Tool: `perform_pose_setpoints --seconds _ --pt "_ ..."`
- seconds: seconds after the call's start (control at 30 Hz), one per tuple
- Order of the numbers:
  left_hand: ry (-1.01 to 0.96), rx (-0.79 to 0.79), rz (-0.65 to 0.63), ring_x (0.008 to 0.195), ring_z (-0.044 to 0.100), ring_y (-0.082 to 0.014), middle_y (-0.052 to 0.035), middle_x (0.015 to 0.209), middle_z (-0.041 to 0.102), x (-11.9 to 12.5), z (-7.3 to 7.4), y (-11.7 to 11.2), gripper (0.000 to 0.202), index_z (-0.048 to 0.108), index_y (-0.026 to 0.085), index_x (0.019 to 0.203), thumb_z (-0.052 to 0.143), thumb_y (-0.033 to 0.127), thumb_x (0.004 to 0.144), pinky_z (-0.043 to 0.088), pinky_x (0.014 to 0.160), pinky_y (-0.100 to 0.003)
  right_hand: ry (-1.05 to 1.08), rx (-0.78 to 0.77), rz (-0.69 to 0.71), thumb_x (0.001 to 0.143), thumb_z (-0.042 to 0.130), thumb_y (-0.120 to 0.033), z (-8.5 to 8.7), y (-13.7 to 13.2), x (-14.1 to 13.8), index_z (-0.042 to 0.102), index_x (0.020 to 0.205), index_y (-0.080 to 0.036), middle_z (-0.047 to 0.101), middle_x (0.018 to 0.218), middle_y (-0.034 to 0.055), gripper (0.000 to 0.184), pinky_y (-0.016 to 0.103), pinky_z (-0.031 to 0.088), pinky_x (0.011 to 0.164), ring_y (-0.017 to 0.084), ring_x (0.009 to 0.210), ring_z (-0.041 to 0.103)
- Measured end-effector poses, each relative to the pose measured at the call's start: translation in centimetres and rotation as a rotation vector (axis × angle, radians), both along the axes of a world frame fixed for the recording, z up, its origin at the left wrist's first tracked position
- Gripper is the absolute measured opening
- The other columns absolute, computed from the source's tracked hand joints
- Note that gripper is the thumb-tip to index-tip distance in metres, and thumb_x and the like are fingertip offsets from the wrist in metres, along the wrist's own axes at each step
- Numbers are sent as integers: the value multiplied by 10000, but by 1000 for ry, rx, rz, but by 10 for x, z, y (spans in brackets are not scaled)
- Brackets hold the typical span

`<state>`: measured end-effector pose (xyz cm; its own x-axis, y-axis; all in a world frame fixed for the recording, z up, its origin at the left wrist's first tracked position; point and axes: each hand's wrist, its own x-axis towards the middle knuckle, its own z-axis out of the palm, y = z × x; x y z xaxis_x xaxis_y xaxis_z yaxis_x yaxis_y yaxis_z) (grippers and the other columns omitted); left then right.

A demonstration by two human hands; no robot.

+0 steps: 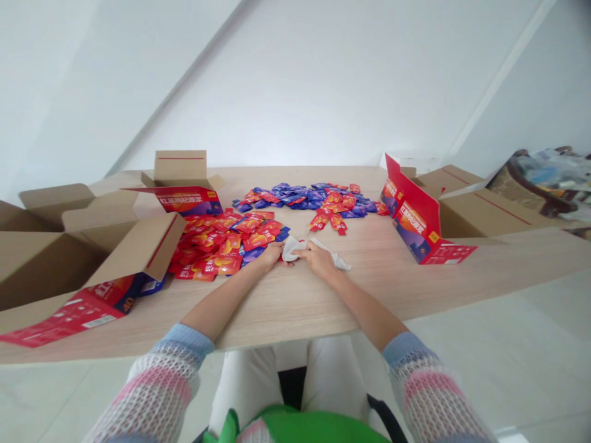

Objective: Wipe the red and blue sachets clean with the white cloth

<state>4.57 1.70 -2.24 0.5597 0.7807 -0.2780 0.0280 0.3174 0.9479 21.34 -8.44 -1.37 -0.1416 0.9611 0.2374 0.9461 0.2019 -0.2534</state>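
Observation:
Over the middle of the table, my right hand [318, 259] is closed on a crumpled white cloth [330, 251], which could also be a tissue. Close beside it, my left hand [273, 253] has its fingers closed at the cloth's left end. Small bits of red show at those fingers and by the cloth, looking like a red sachet mostly covered by it. Left of my left hand lies a heap of red sachets [221, 246] with some blue-purple ones. Farther back spreads a second pile of blue and red sachets [305, 198].
Open red-and-brown cartons [101, 301] crowd the left side of the table, with another carton [180, 197] behind the near heap. An open red carton [418, 224] lies at the right. Beyond the table's right end is a container of plastic bags [554, 178]. A white wall stands behind.

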Motion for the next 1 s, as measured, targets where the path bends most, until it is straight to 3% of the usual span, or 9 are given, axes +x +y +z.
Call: perform_pose_setpoints --seconds 0.23,0.4,0.5,0.63,0.8,0.9,1.0 --pt "26 -48 22 476 648 -178 -109 682 690 0 8 -5 292 600 38 1084 358 73 924 564 471 -291 -92 -127 -374 970 273 -206 10 -1 21 546 1284 -404 545 1094 65 462 276 388 726 188 886 567" --pt "-7 -42 7 511 656 -183 -110 658 679 -1 9 -5 292 595 27 1055 335 59 925 581 526 -313 -14 -100 -468 962 310 -212 8 -1 37 583 1250 -392 545 1046 50 436 271 404 734 178 882 573" --pt "35 -36 -37 385 577 -139 -82 573 650 -3 11 -4 315 562 18 1137 324 65 935 581 554 -327 118 50 -418 968 328 -248 7 1 41 540 1304 -362 550 1052 38 413 255 414 771 170 928 560" --pt "128 -30 -74 321 505 -111 -35 505 603 -4 14 -3 330 519 37 1217 354 73 934 564 517 -308 200 168 -199 965 352 -229 6 0 32 559 1292 -312 552 1074 34 396 236 414 817 157 964 543" --pt "126 26 -73 493 594 -129 -52 665 641 -3 15 -4 294 600 77 1130 417 50 901 541 482 -250 132 111 29 982 350 -299 5 -7 4 561 1282 -361 548 1033 24 371 235 415 784 151 899 545" --pt "109 50 -98 574 623 -144 -58 717 657 -4 16 -4 295 618 88 1110 466 35 863 527 479 -222 67 41 17 977 370 -333 8 -9 -2 547 1300 -372 545 1023 28 370 235 412 782 154 904 548" --pt "116 75 -169 519 605 -140 -39 645 644 -6 15 -3 307 616 86 1124 498 42 844 528 494 -231 3 -45 -15 971 383 -358 11 -7 0 520 1329 -369 550 1035 38 384 241 411 784 164 925 558"
